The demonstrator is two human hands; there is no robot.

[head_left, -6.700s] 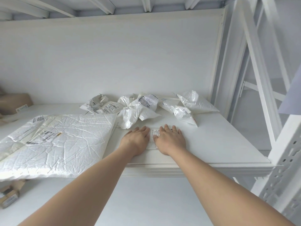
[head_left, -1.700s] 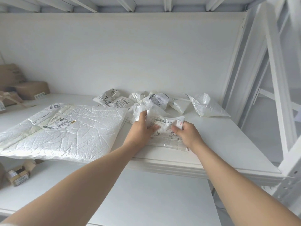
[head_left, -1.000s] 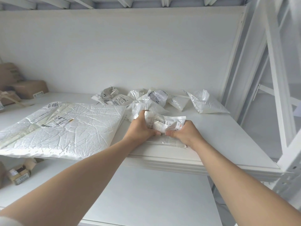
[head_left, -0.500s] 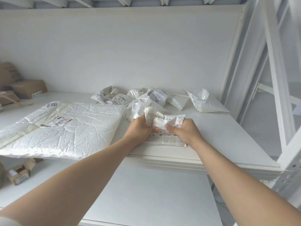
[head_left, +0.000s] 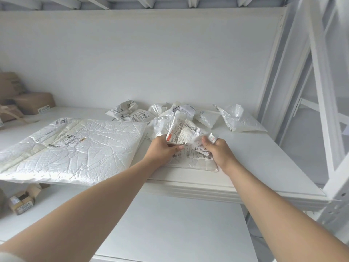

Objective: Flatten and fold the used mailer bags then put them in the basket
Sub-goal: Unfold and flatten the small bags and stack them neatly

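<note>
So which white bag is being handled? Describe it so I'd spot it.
Find the white shelf and the big quilted mailer lying on it. Just right, before the crumpled pile, the small mailer bag is the only one held up, between left hand and right hand, showing a red-edged label.

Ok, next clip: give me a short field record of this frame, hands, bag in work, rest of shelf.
left hand: grips the crumpled mailer bag at its left side
right hand: pinches its right side
bag state: crumpled, held above the shelf
under it: flattened bag lying on the shelf
waiting: pile of crumpled bags at the back
left of hands: large flattened mailer
basket: not in view
</note>
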